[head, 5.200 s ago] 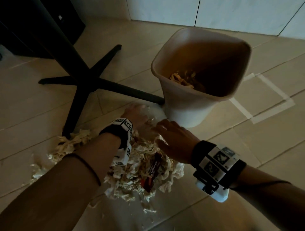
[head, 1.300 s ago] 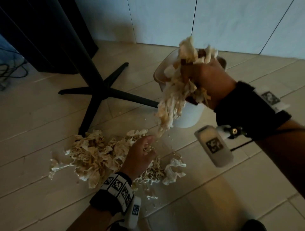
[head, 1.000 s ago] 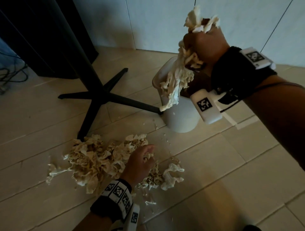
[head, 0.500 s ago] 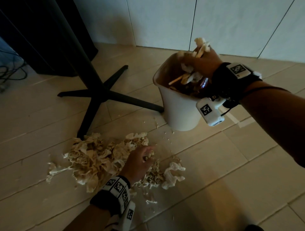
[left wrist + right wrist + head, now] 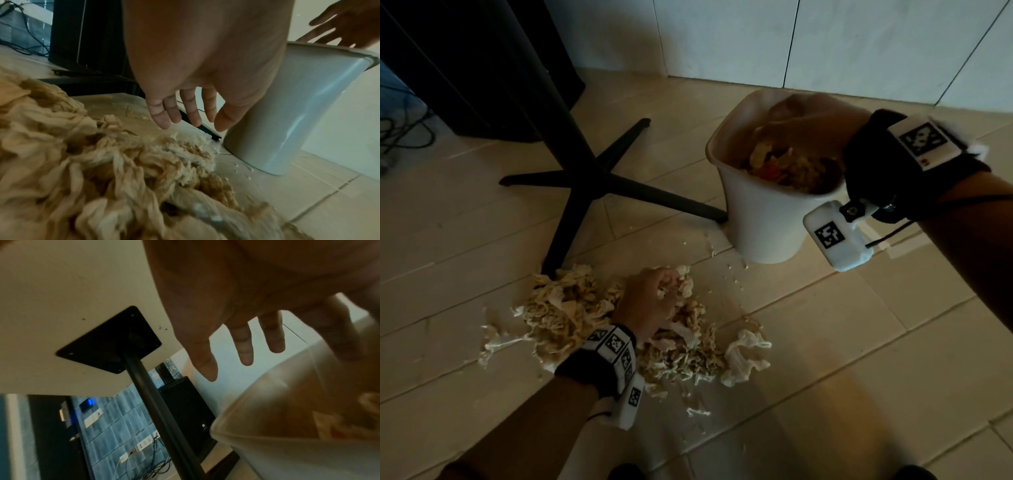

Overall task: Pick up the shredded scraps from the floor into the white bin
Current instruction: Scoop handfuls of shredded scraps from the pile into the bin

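A heap of pale shredded scraps (image 5: 571, 308) lies on the tiled floor, filling the left wrist view's foreground (image 5: 82, 170). My left hand (image 5: 664, 284) rests on the heap's far side; its fingers (image 5: 162, 113) hang straight and hold nothing. The white bin (image 5: 756, 222) stands just beyond, with scraps (image 5: 791, 168) and a red bit inside. My right hand (image 5: 798, 116) hovers over the bin's mouth, blurred, with spread, empty fingers (image 5: 244, 350) above the rim (image 5: 267, 402). The left wrist view shows it too, above the bin (image 5: 287, 113).
A black cross-shaped table base (image 5: 585, 185) stands left of the bin, one foot ending against it and another at the heap. Its pole (image 5: 154, 402) rises to the table's underside. A dark cabinet (image 5: 482, 68) and cables sit at back left. A tiled wall (image 5: 825, 44) runs behind.
My right hand carried a fistful of scraps up over the bin, lowered and let go; the scraps now lie in the bin. My left hand stayed on the heap.
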The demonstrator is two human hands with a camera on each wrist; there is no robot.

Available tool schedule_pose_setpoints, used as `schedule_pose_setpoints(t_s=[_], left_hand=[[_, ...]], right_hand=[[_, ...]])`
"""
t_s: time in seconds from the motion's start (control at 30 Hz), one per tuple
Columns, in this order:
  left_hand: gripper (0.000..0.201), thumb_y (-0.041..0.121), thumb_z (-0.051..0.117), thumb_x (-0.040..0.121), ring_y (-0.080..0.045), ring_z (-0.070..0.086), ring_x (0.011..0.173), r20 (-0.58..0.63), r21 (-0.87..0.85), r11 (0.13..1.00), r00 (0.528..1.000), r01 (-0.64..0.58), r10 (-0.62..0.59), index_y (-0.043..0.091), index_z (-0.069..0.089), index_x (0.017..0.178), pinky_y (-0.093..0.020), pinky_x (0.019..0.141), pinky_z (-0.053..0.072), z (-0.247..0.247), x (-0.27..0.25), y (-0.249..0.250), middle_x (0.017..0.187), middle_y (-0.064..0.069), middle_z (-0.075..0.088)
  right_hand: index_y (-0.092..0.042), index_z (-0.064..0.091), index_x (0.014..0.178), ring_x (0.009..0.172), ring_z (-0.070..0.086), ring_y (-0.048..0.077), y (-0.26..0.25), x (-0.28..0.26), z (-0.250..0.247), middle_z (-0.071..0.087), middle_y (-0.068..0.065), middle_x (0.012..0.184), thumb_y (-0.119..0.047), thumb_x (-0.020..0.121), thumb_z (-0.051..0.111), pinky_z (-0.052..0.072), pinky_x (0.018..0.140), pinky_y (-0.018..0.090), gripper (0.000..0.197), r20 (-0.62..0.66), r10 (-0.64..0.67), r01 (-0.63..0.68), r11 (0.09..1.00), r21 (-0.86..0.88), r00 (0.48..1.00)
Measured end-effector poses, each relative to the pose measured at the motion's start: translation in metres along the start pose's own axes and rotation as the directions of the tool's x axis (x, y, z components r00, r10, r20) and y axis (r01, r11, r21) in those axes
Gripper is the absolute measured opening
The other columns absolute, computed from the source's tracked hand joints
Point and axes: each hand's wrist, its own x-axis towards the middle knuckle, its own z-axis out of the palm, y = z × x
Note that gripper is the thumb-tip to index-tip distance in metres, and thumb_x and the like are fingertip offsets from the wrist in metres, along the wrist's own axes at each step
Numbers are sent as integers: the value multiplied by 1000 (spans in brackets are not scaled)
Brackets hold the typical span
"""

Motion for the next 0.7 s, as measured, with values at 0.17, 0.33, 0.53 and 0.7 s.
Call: schedule_pose_setpoints(t_s=[0.17,0.33,0.53,0.7], left_hand=[[43,32,60,89,-29,44,126,38,160,982,993,104,-111,27,54,131,-40,101,44,-10,31,0,135,-3,50],[53,31,59,91,-32,38,136,130,197,978,987,71,-98,24,45,142,-41,112,35,-13,65,9,148,-7,40],[73,61,53,81,-27,37,139,256,264,963,959,48,-118,33,35,145,-47,110,37,13,110,11,154,1,34],[80,64,53,82,-32,21,145,369,414,909,921,-41,-126,35,21,150,-54,113,30,28,125,20,161,2,16]], right_hand=[[-37,49,133,114,48,18,-15,-23,0,51,-2,136,-53,85,57,39,87,34,51,-78,-81,74,994,-77,994],[-30,57,123,102,53,7,-20,-57,25,54,-10,114,-42,93,53,45,90,30,32,-181,-362,359,932,-48,915],[-28,60,119,90,58,3,15,-85,90,52,-11,117,-29,97,47,50,77,17,25,80,-477,474,879,56,875],[-37,45,133,111,52,14,78,-93,146,43,-4,136,-53,91,52,48,97,37,46,407,-133,192,975,-108,904]])
